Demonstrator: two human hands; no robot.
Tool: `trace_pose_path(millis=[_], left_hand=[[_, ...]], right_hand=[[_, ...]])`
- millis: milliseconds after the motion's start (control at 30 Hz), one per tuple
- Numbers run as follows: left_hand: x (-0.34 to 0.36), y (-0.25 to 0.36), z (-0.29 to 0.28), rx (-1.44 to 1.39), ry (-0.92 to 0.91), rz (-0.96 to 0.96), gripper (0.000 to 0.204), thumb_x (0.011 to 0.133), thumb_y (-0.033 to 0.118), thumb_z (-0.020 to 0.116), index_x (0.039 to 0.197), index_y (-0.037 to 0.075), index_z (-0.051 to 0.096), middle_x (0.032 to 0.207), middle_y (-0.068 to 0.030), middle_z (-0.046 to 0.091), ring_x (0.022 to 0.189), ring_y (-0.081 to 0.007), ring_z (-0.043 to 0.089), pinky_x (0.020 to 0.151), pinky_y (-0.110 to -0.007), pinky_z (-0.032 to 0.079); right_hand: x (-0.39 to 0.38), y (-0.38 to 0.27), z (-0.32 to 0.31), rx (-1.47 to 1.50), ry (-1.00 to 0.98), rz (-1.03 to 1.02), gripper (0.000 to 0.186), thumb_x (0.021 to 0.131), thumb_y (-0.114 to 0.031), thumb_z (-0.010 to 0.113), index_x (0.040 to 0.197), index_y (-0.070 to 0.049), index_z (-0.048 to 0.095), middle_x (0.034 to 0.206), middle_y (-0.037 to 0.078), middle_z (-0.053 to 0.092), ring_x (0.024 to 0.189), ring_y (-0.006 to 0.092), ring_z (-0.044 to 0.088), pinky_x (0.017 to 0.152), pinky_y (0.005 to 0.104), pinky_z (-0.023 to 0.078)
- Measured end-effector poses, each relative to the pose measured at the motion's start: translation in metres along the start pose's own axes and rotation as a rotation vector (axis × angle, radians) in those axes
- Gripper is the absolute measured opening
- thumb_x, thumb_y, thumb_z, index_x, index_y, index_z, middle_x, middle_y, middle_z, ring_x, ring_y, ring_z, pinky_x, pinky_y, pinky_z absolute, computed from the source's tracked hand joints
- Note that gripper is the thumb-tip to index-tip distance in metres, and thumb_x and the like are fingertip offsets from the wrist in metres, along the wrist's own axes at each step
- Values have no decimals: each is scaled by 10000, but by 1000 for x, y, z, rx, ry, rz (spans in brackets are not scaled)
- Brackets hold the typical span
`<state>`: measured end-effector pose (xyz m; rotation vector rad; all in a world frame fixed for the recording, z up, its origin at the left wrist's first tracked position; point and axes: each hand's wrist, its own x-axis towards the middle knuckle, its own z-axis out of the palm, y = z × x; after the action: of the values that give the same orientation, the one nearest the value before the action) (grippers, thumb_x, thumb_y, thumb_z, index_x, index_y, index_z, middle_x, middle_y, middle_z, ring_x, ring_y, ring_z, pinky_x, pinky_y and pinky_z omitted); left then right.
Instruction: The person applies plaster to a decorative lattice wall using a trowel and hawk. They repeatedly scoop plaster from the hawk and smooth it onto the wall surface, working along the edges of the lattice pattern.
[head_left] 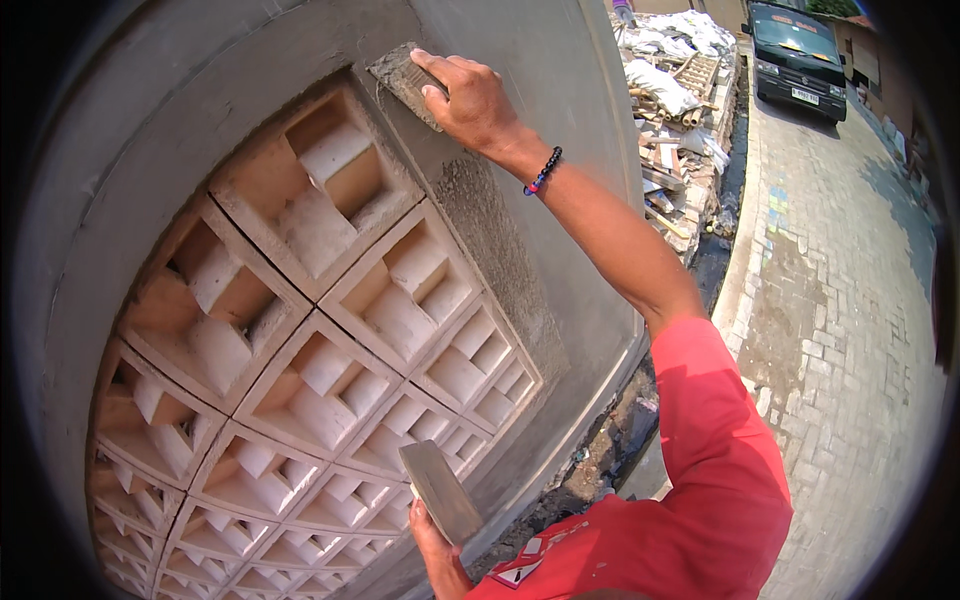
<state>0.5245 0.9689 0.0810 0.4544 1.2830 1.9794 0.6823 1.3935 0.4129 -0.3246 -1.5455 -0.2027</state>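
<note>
"Right hand (470, 100) first: what is it doing?"

"It's up high on the wall (575, 130), fingers and thumb closed on a flat piece (408, 85) crusted with grey. That piece appears to lie against the wall, just beyond the top corner of the grid of vent blocks (318, 365)."

"And the left hand (437, 545)?"

"Down near the lower edge, gripping a flat board (440, 490), grey and rectangular. The thumb shows along its side; the other fingers are mostly hidden. The board is tilted, in front of the lower blocks."

"How does the wall look between the hands?"

"A rough patch (490, 235) of grey mortar runs along the right side of the grid, below the right hand. Further right, the surface is smoother. The blocks themselves are pale, with stepped hollows."

"Anything on the arm?"

"A bracelet (543, 172) of dark beads with some red and blue at the wrist, and a red sleeve (710, 400) higher up."

"Beyond the wall?"

"A rubble pile (670, 120) with white sacks, then a paved road (830, 330) with a dark vehicle (798, 55) at its far end."
</note>
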Motion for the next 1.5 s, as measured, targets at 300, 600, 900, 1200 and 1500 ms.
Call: trace_pose_path(millis=[300, 600, 900, 1200, 1500], left_hand=[[8, 2, -7, 33, 2, -9, 437, 895, 378, 576, 1161, 33, 551, 972, -63, 629, 825, -184, 628, 689, -322, 523], [-6, 8, -3, 29, -27, -36, 465, 914, 367, 555, 1237, 36, 511, 1027, -56, 609, 882, -168, 608, 748, -315, 511], [-5, 2, -10, 14, 49, -14, 414, 890, 382, 571, 1123, 39, 570, 942, -54, 630, 790, -173, 628, 664, -312, 523], [-5, 3, -13, 23, 25, -32, 445, 940, 325, 518, 1265, 24, 483, 1066, -88, 610, 912, -215, 627, 754, -342, 524], [-9, 0, -14, -11, 25, -17, 429, 940, 308, 507, 1257, 20, 491, 1049, -86, 614, 900, -199, 624, 746, -333, 517]], right_hand=[[-130, -1, -49, 37, -262, 126, 393, 803, -54, 581, 1194, -15, 595, 878, 139, 637, 836, 285, 619, 785, 388, 505], [-7, 3, -24, 76, 42, 54, 388, 815, -100, 588, 1195, -26, 601, 1034, 182, 658, 940, 316, 641, 837, 375, 507], [-159, 1, -29, 68, -152, 161, 395, 812, -50, 596, 1206, -9, 591, 933, 163, 655, 843, 286, 626, 766, 386, 505], [30, -11, -33, 121, 104, -52, 322, 845, -138, 557, 1131, -4, 617, 949, 187, 666, 863, 322, 644, 783, 376, 515], [-83, -13, -17, 31, -143, 2, 415, 812, -72, 584, 1223, -19, 571, 887, 164, 639, 772, 322, 609, 737, 401, 496]])
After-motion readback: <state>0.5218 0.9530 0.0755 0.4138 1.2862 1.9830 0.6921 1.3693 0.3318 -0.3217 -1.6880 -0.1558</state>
